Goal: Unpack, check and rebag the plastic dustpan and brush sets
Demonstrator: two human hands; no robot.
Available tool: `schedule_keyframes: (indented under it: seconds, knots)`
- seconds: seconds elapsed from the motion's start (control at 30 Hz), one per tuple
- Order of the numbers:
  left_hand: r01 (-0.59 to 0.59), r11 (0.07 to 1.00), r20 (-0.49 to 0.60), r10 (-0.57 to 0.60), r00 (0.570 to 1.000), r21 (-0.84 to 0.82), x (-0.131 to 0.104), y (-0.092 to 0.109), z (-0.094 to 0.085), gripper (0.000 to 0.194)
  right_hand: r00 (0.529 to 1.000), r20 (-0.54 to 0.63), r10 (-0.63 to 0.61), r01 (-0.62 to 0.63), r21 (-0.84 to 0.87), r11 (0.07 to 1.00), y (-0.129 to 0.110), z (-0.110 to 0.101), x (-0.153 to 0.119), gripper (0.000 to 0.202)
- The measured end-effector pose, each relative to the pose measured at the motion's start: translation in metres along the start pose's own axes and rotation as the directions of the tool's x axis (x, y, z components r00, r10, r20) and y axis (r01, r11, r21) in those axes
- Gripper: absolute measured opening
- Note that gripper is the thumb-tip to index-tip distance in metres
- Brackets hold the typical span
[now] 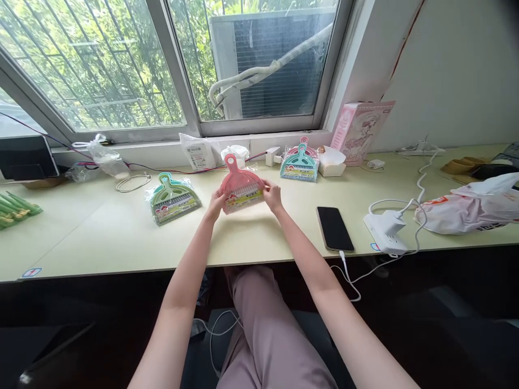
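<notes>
A pink dustpan and brush set (242, 183), wrapped in clear plastic with a yellow label, is held upright between my two hands. My left hand (216, 205) is closed on its lower left side, and my right hand (272, 195) grips the right edge. To the left lies a green dustpan and brush set (173, 199) in the same kind of wrapping. Farther back on the right, a teal dustpan and brush set (299, 163) lies with a pink one (304, 141) showing behind its handle.
A phone (335, 228) on a cable and a white power strip (385, 233) lie at the right front edge. Behind stand a tissue box (332, 163) and a pink box (360, 132). A plastic bag (466, 208) sits far right; green stalks (16, 209) lie far left.
</notes>
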State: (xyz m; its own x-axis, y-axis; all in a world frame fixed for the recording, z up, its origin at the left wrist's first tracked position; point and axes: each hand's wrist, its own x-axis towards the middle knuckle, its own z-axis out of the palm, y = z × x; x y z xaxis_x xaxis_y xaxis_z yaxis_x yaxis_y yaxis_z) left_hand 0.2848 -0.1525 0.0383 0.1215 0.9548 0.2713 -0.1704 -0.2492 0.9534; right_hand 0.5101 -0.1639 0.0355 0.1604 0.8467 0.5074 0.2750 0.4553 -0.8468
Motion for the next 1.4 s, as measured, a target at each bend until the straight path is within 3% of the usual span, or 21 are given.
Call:
schedule_keyframes:
  seconds: [0.1,0.2,0.27,0.33,0.4,0.53,0.63,0.7,0.77,0.9,0.97,1.1,1.2,1.3,1.4]
  knots:
    - [-0.033,0.995,-0.107,0.023,0.994,-0.09,-0.001,-0.006,-0.004,0.052,0.981,-0.024,-0.192,0.182,-0.229,0.956,-0.009,0.008,-0.016,0.041]
    - [-0.101,0.989,-0.17,0.082,0.982,-0.109,-0.001,-0.004,-0.002,0.047,0.93,0.11,-0.35,0.361,-0.449,0.818,-0.022,0.01,-0.029,0.035]
    - [-0.132,0.985,-0.208,0.107,0.972,-0.108,-0.001,-0.003,0.0,0.043,0.89,0.277,-0.361,0.454,-0.486,0.747,-0.026,0.013,-0.035,0.024]
    - [-0.15,0.984,-0.253,0.121,0.96,-0.097,0.0,-0.004,-0.001,0.04,0.846,0.422,-0.327,0.513,-0.472,0.717,-0.026,0.018,-0.038,0.026]
    - [-0.173,0.982,-0.306,0.141,0.942,-0.08,0.001,-0.006,-0.003,0.037,0.835,0.487,-0.256,0.5,-0.476,0.724,-0.022,0.023,-0.039,0.028]
    - [-0.225,0.971,-0.381,0.177,0.907,-0.086,0.003,-0.008,-0.008,0.038,0.923,0.379,-0.061,0.24,-0.446,0.862,-0.015,0.029,-0.037,0.026]
    - [-0.219,0.969,-0.393,0.157,0.906,-0.116,0.002,-0.006,-0.01,0.043,0.959,0.254,0.123,-0.087,-0.149,0.985,-0.013,0.031,-0.034,0.021]
    - [-0.197,0.971,-0.374,0.135,0.918,-0.133,0.001,-0.004,-0.009,0.046,0.938,0.23,0.259,-0.291,0.117,0.95,-0.013,0.034,-0.032,0.02]
    - [-0.17,0.974,-0.32,0.116,0.94,-0.148,-0.002,-0.003,-0.006,0.05,0.908,0.205,0.365,-0.414,0.312,0.855,-0.013,0.035,-0.031,0.022]
    - [-0.078,0.988,-0.136,0.059,0.989,-0.136,-0.009,-0.002,0.003,0.058,0.864,0.07,0.499,-0.475,0.447,0.758,-0.012,0.033,-0.029,0.023]
    - [-0.027,0.994,-0.096,0.018,0.995,-0.102,-0.009,-0.004,0.005,0.059,0.84,0.035,0.542,-0.496,0.458,0.738,-0.012,0.03,-0.028,0.02]
    - [0.002,0.997,-0.261,-0.023,0.965,-0.08,-0.001,-0.015,0.002,0.06,0.804,0.09,0.588,-0.551,0.483,0.68,-0.013,0.027,-0.028,0.017]
    - [-0.085,0.992,-0.391,0.044,0.919,-0.088,0.004,-0.022,-0.001,0.051,0.74,0.173,0.65,-0.639,0.48,0.601,-0.013,0.029,-0.03,0.015]
    - [-0.187,0.981,-0.417,0.148,0.897,-0.052,0.003,-0.023,0.003,0.049,0.675,0.263,0.69,-0.713,0.472,0.518,-0.013,0.03,-0.031,0.017]
    - [-0.291,0.957,-0.419,0.258,0.871,-0.015,-0.002,-0.018,0.012,0.056,0.648,0.327,0.688,-0.741,0.477,0.472,-0.014,0.028,-0.031,0.019]
